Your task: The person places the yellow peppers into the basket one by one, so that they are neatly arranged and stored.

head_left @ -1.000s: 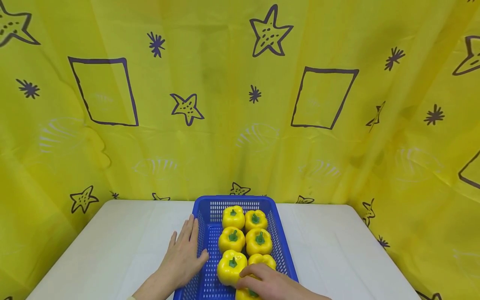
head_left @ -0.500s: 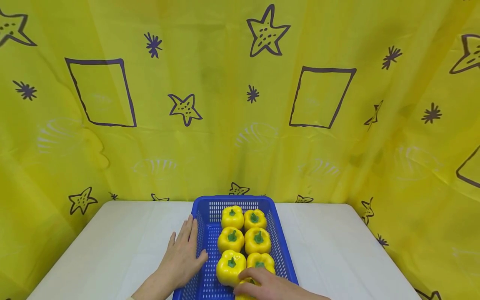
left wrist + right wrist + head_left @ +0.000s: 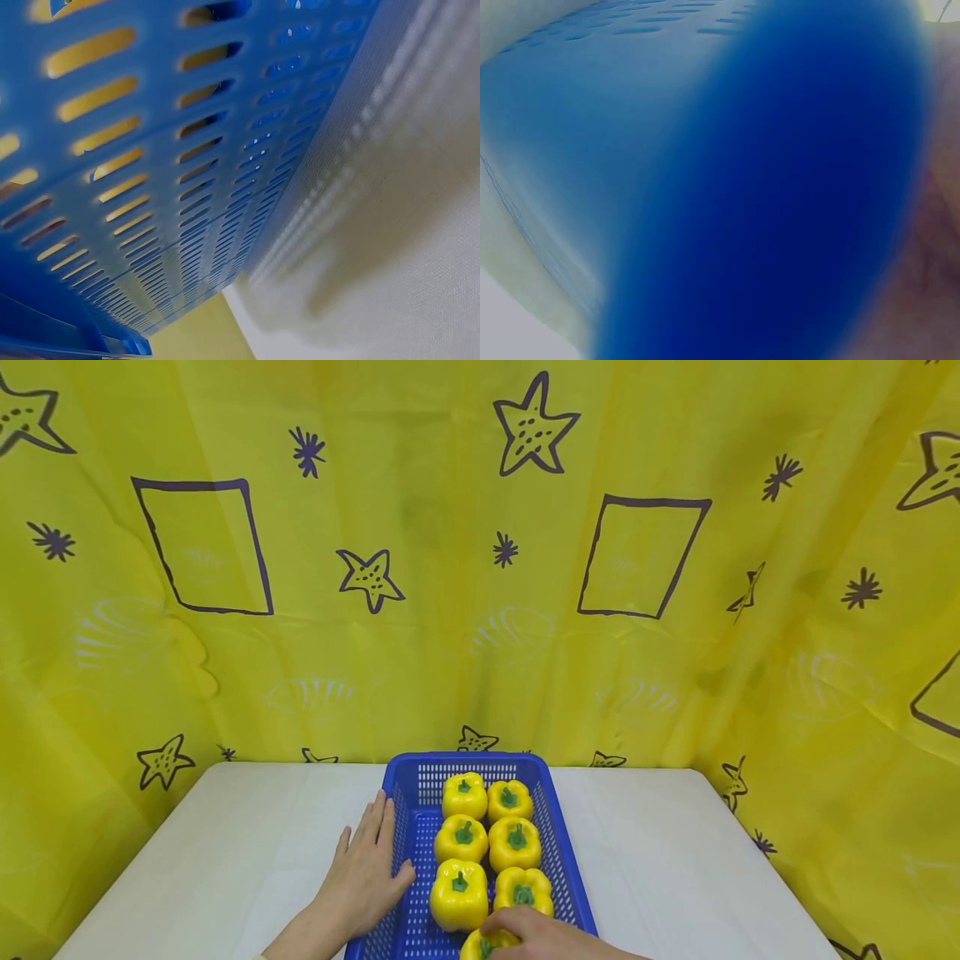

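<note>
My right hand (image 3: 551,937) curls its fingers over a yellow bell pepper (image 3: 471,948) at the near end of the blue basket (image 3: 564,852), and the hand and the frame's bottom edge hide part of that pepper. Behind it, more yellow bell peppers stand in two columns, stems up, including one (image 3: 459,895) at the front of the left column and one (image 3: 523,890) beside the right fingers. My left hand (image 3: 360,878) lies with straight fingers along the basket's left rim, thumb reaching inside. The left wrist view shows the slotted basket wall (image 3: 161,176), yellow showing through.
A white cloth-covered table (image 3: 637,860) carries the basket. Behind and on both sides hangs a yellow curtain (image 3: 427,668) with dark star drawings. Inside the basket, a bare strip of floor (image 3: 422,906) runs along the left side. A blurred blue rim (image 3: 780,195) fills much of the right wrist view.
My right hand has shifted slightly toward me, and the pepper under it has moved left. The front pepper of the left column has edged left. The left hand stays in place.
</note>
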`<state>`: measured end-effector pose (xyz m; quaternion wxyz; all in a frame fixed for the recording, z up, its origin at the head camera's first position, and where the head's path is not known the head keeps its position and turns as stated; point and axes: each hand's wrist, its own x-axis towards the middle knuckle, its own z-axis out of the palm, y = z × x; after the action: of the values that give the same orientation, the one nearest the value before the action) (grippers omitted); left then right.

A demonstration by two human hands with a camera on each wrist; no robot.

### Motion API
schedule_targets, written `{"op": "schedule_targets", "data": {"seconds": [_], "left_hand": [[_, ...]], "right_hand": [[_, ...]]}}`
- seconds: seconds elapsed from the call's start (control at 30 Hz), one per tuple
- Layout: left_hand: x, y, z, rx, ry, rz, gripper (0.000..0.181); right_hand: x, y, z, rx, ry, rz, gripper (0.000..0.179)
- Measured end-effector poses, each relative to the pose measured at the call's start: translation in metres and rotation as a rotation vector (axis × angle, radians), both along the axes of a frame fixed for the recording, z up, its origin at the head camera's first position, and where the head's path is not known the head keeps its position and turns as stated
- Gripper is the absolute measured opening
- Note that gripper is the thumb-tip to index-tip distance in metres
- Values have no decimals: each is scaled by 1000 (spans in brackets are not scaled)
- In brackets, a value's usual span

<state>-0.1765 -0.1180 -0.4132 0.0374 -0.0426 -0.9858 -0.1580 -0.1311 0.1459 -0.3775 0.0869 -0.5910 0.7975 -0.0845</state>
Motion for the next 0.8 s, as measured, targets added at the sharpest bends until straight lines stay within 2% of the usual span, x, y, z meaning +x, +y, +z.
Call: {"op": "schedule_targets", "data": {"seconds": [0.07, 0.1, 0.13, 0.17, 0.23, 0.27, 0.33, 0.4, 0.5, 0.53, 0.6, 0.67, 0.7, 0.8], "left_hand": [[-1, 1, 0, 5, -7, -1, 83], [-1, 2, 0, 11, -10, -4, 83], [-2, 2, 0, 23, -13, -7, 83], [-2, 2, -1, 43, -19, -12, 82], [-3, 1, -1, 110, -34, -24, 80], [-3, 0, -2, 165, -47, -29, 80], [-3, -3, -3, 310, -81, -31, 79], [-2, -8, -5, 480, -140, -7, 80], [1, -15, -10, 800, -271, 36, 78], [3, -18, -12, 904, -333, 42, 76], [6, -22, -15, 1102, -445, 36, 73], [9, -24, -18, 1234, -505, -8, 71], [11, -25, -18, 1283, -521, -22, 71], [15, -21, -10, 1365, -467, -45, 73]], "right_hand": [[2, 2, 3, 8, 34, 2, 49], [4, 3, 5, 13, 79, 28, 50], [5, 5, 6, 3, 70, 9, 50], [5, 7, 7, -20, 51, -19, 47], [5, 13, 9, -63, -50, -108, 43], [4, 17, 11, -79, -137, -167, 41], [2, 25, 14, -141, -292, -290, 32], [-2, 33, 16, -206, -358, -383, 25], [-9, 47, 13, -330, -289, -459, 18], [-11, 52, 11, -363, -242, -496, 17], [-15, 63, 5, -429, -202, -602, 16], [-18, 74, -3, -468, -218, -731, 17], [-19, 78, -7, -474, -257, -809, 18], [-24, 88, -21, -510, -381, -987, 27]]}}
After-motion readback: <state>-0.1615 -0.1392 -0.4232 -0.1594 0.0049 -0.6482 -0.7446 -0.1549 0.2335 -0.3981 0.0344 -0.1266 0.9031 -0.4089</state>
